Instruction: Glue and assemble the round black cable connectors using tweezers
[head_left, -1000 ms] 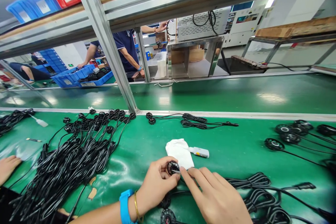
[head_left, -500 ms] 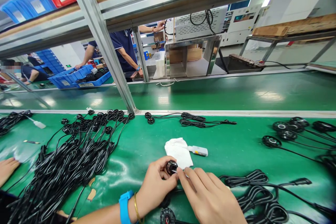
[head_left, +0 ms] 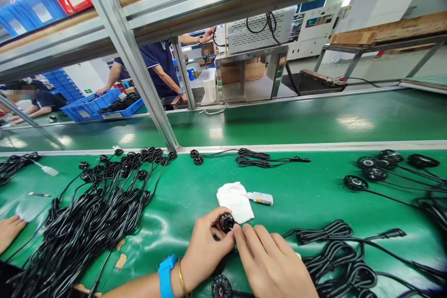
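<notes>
My left hand (head_left: 204, 249), with a blue wristband and a gold bangle, is closed round a small black round part (head_left: 226, 221) held just above the green bench. My right hand (head_left: 270, 263) lies beside it, fingers together, its fingertip pressed against the part's right edge; whether it holds a small tool is hidden. A white cloth (head_left: 235, 201) and a small white tube (head_left: 260, 198) lie just beyond the part. Another round black part (head_left: 220, 286) sits below my left wrist.
A big heap of black cables (head_left: 94, 209) fills the left. Bundled cables (head_left: 335, 253) lie right of my hands, round parts with leads (head_left: 373, 172) far right. Another person's hand (head_left: 9, 233) rests at the left edge. Behind the metal frame post (head_left: 139, 79), people work at blue bins (head_left: 101, 104).
The view has drifted slightly, shifting everything left and up a little. My right fingertip has slid closer against the round part. Both hands otherwise stay in place.
</notes>
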`<move>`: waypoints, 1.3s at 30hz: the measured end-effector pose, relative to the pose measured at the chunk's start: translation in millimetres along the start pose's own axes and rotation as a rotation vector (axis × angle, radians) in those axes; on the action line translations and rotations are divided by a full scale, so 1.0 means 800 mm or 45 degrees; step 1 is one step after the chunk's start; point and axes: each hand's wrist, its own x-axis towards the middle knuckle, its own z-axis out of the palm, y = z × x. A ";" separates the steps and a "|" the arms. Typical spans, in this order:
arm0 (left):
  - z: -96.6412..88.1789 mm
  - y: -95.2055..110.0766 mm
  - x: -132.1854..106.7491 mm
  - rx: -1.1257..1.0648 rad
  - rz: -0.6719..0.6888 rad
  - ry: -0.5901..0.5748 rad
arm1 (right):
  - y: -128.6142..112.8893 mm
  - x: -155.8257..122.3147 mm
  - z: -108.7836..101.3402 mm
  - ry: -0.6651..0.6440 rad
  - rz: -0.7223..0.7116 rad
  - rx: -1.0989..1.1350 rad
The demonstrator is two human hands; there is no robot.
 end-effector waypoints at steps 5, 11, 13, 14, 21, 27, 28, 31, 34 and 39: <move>0.000 0.000 0.001 -0.014 0.006 0.012 | 0.008 0.003 -0.003 -0.009 0.034 0.050; -0.001 -0.003 0.004 -0.024 -0.006 0.000 | 0.016 0.011 -0.009 0.045 0.058 0.142; -0.002 -0.003 0.004 -0.012 -0.001 -0.004 | 0.016 0.011 -0.007 0.018 0.053 0.178; -0.002 -0.002 0.004 -0.008 -0.001 -0.004 | 0.015 0.010 -0.006 0.000 0.048 0.186; -0.002 0.000 0.003 -0.011 -0.003 -0.011 | 0.014 0.005 -0.003 -0.024 0.047 0.174; -0.001 -0.001 0.002 -0.027 -0.018 0.005 | 0.012 0.002 -0.001 -0.038 0.035 0.150; -0.001 -0.001 0.002 -0.027 -0.016 0.007 | 0.011 0.001 0.000 -0.043 0.042 0.139; -0.001 0.001 0.002 -0.015 -0.004 0.020 | 0.009 0.000 0.003 -0.049 0.065 0.099; -0.001 0.004 0.002 0.014 0.001 0.029 | 0.006 -0.001 0.003 -0.043 0.084 0.067; 0.000 0.004 -0.001 0.083 0.043 0.051 | -0.002 -0.001 -0.003 -0.075 0.094 0.041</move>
